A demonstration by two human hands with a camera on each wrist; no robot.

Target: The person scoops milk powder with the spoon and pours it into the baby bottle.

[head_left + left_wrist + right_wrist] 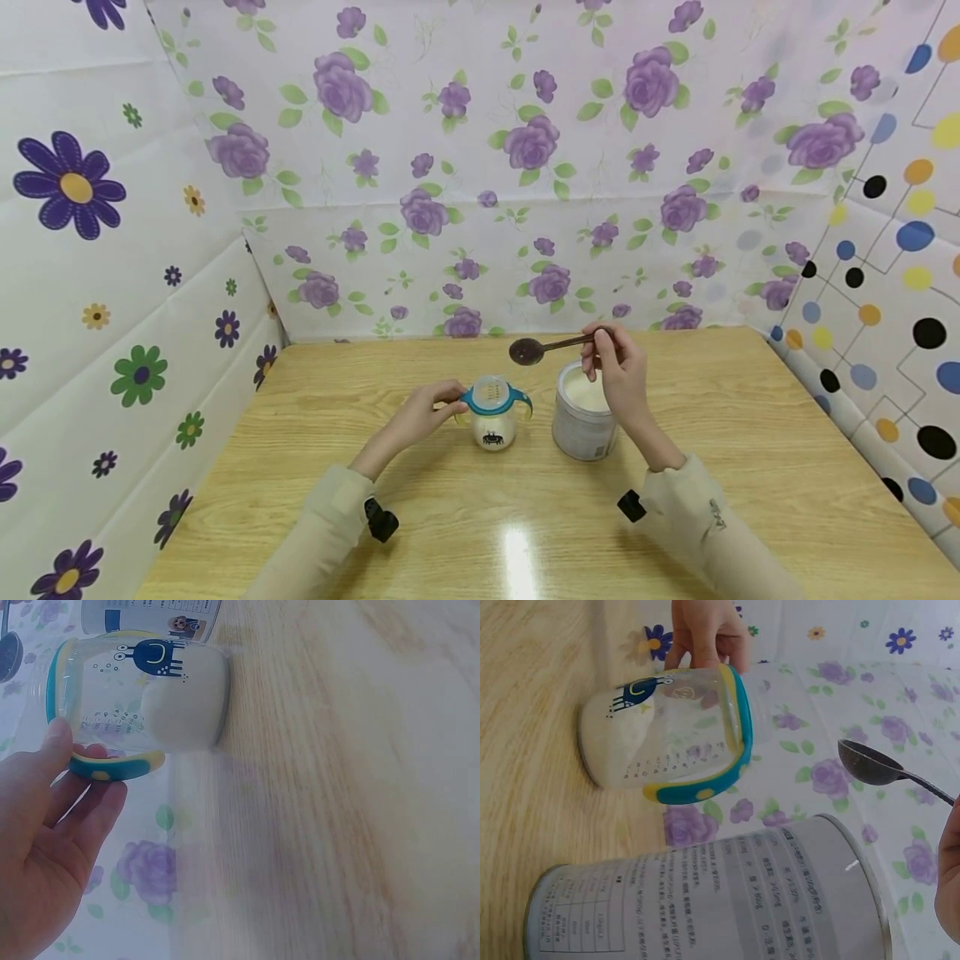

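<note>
A clear baby bottle (pixel 493 429) with a blue-and-yellow handled collar stands upright on the table, pale powder in its lower part. My left hand (pixel 425 415) pinches its left handle (pixel 112 766) between thumb and fingers. Right of the bottle is a large open tin (pixel 581 429) of pale milk powder, printed text along its side. My right hand (pixel 618 367) grips the handle of a dark spoon (pixel 527 352) above the tin's rim. The spoon's bowl points left, higher than the bottle and overlapping the space behind it; in the right wrist view no heap shows in it.
The wooden table (pixel 480 517) runs back to a wall hung with purple-flowered cloth (pixel 480 200). Patterned sheets (pixel 142 275) close off the left side and dotted ones (pixel 885 292) the right. A black strap-on camera (pixel 381 521) sits at the left wrist.
</note>
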